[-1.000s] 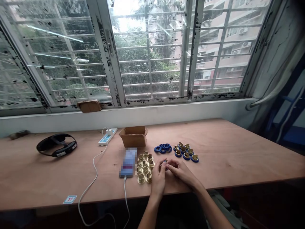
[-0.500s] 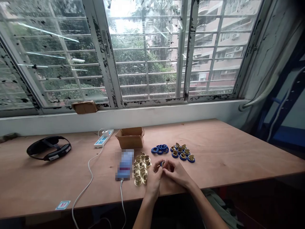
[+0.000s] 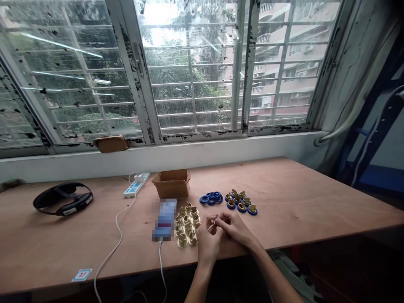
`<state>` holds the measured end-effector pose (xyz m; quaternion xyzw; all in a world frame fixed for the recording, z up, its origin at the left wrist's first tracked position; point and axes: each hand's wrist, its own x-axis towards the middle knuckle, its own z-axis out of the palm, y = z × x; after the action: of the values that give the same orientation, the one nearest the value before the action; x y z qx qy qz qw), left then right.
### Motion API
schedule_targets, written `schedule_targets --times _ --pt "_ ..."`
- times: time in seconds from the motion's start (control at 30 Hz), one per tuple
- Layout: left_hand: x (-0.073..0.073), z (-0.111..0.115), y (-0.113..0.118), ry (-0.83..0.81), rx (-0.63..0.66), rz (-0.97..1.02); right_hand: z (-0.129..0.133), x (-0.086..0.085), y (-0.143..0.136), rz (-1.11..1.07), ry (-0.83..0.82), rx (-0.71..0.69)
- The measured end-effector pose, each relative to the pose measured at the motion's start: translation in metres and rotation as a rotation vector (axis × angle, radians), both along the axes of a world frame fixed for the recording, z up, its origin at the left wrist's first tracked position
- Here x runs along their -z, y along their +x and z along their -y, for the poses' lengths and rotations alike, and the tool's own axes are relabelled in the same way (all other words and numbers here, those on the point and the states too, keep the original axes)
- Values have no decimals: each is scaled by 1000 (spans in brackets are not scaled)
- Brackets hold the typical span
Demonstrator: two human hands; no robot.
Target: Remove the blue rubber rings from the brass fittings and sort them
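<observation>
Clock: the hands were the middle, and 12 o'clock was toward the window [image 3: 192, 75].
Left hand [image 3: 208, 242]: its fingers were bent, and the tips pinched one side of a small piece [image 3: 215, 221].
Right hand [image 3: 234, 227]: it pinched the same piece from the other side, with its tips close to the left ones.
Small piece: it sat between the fingertips, over the near part of the bench [image 3: 303, 189]. It looked shiny, but the fingers hid most of it.
Gold pieces [image 3: 188, 227]: they lay in a bunch at 9 o'clock, just beside the left hand.
Blue rings [image 3: 203, 199]: a little heap lay near 12 o'clock, some on top of others.
Blue-and-gold pieces [image 3: 241, 207]: these sat in a group at 2 o'clock, gold on top and blue around the bottom.
Cardboard box [image 3: 172, 188]: it stood open at 10 o'clock, behind the phone.
Phone [image 3: 164, 220]: it lay at 9 o'clock, past the gold pieces, with a white cord [image 3: 161, 265] in its near end.
Power strip [image 3: 136, 185]: it lay at 10 o'clock, with a white plug in it.
Black headset [image 3: 63, 200]: it rested far off, between 9 and 10 o'clock.
</observation>
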<state>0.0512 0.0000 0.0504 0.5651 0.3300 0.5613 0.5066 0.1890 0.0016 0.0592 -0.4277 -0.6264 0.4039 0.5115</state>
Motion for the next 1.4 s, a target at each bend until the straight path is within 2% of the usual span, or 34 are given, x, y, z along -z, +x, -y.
schedule_targets --times 0.23,0.47,0.67,0.8,0.9,1.0,1.17,1.27,1.4 --pt "-5 4 -1 47 -80 -125 0 -2 -1 -30 -39 -5" --pt "-2 -3 -4 30 -2 -52 -5 2 3 -42 -1 53" --pt "-6 -4 -8 55 43 -78 -3 -1 5 -80 3 -20" --pt "-4 -2 -4 54 -7 -42 -1 -3 4 -62 26 -5" --pt "-3 0 -2 82 -62 -87 -2 0 4 -35 34 31" --pt "-4 1 -1 110 -102 -152 -6 5 4 16 55 105" --pt "-9 4 0 108 -129 -208 -8 7 4 117 184 244" --pt "-10 4 -1 125 -124 -201 -7 4 3 106 221 217" --pt "-10 4 -4 149 -167 -168 -5 3 2 3 151 137"
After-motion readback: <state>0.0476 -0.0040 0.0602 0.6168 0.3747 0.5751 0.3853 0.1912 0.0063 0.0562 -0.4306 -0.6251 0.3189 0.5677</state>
